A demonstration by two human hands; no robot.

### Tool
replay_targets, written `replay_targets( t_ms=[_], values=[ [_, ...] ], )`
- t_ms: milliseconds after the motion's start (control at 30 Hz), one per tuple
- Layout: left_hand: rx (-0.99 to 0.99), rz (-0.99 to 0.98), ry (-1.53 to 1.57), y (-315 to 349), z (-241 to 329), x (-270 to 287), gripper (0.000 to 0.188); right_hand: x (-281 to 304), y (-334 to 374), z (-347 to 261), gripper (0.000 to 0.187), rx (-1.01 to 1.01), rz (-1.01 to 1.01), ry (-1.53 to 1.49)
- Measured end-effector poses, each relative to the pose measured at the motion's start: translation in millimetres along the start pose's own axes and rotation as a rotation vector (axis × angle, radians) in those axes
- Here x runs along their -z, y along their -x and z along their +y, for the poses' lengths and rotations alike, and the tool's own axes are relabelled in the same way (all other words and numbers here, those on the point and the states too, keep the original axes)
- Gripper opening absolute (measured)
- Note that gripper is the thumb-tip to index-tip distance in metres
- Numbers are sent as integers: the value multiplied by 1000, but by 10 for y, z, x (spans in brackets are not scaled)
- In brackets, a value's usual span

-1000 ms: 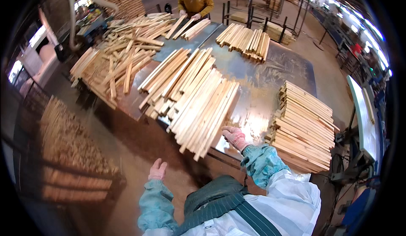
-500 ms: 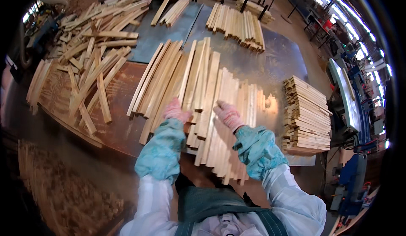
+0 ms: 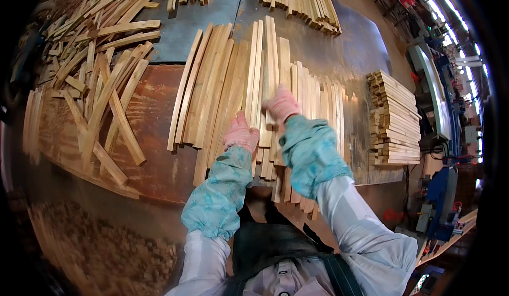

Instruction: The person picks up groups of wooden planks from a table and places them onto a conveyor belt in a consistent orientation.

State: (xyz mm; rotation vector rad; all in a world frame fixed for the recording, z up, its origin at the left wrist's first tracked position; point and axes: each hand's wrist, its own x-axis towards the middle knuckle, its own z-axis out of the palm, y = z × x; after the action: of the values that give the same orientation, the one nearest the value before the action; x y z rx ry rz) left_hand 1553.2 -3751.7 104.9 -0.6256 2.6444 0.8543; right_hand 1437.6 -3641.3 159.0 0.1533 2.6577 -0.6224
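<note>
Light wooden strips [image 3: 212, 89] lie side by side in front of me, pointing away, their near ends uneven. My left hand [image 3: 241, 133], in a pink-and-white glove, rests on the near part of these strips with its fingers stretched forward. To its right, my right hand [image 3: 282, 104], gloved alike, is closed around one wooden strip [image 3: 271, 52] that lies over the others. Its thumb shows on the left side of that strip; the palm side is hidden. Under and beside the right forearm, more strips [image 3: 331, 102] lie close together, some overhanging the table's front edge.
A jumbled heap of strips [image 3: 114, 78] covers the table's left side. Neat stacks stand at the right [image 3: 395, 118] and far back [image 3: 302, 2]. The tabletop is part brown board [image 3: 159, 92], part metal sheet [image 3: 360, 47]. Wood offcuts [image 3: 106, 248] lie below at the left.
My right hand has moved left and away from me and closed on a strip. My left hand's fingers now lie straighter on the strips. The whole view has shifted.
</note>
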Motion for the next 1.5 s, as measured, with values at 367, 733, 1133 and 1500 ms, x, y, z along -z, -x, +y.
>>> replay_targets(
  t_ms=[367,733,1133,1500],
  values=[
    [-158,20,-132,257,450,-1,117,898,1168,2107,71,140,262,-824],
    [200,-91,121,16,359,-81,103,540,1962,3804,58,-232,188,-376],
    [276,-174,446,88,593,-99,62,98,1697,3744,58,-196,20,-452],
    [208,-325,932,30,547,-14,71,54,1644,3842,62,-244,10,-324]
  ],
)
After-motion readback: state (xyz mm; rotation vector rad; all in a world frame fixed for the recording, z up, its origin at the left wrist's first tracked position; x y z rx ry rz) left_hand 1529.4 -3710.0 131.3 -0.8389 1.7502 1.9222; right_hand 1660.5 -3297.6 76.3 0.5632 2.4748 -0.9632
